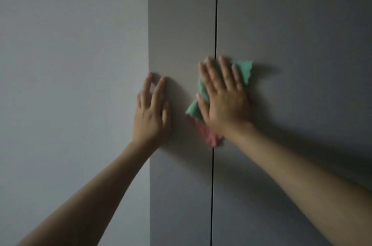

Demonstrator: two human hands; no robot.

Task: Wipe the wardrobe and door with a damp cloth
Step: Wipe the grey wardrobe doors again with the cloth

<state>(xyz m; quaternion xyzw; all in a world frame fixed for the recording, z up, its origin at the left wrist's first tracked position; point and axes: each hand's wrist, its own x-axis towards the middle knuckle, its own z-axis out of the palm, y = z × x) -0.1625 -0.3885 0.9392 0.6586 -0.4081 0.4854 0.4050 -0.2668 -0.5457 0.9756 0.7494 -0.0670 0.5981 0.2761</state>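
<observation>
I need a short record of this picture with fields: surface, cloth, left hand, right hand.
surface: grey wardrobe doors with a dark vertical gap between them
cloth: green and pink cloth, flat on the doors across the gap
left hand: left hand rests open on the left door, near its edge
right hand: right hand presses the cloth with straight fingers

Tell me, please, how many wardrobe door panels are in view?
2: the left panel, where the left hand rests flat, and the right panel. The right hand presses the cloth across the gap between them.
</observation>
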